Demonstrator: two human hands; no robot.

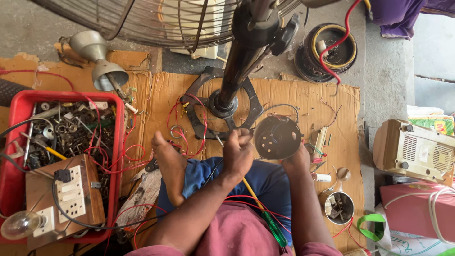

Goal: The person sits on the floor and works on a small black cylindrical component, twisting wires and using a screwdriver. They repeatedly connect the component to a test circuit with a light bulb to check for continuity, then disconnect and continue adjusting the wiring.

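A green-handled screwdriver (pixel 272 226) lay across the person's lap, its yellow shank running up toward the left hand (pixel 238 152). That hand was closed in a fist, seemingly pinching thin red wires (pixel 187 124), though the grip itself was hard to make out. The right hand (pixel 297 160) cupped a round black motor housing (pixel 277 137) from below, fingers wrapped on its rim. A bare foot (pixel 167 161) rested on the cardboard mat (pixel 308 99). To the left stood a red tray (pixel 19 109) of screws and parts, with a wooden switchboard (pixel 66 189) in it. Beyond rose the black fan stand (pixel 237 66) on its base.
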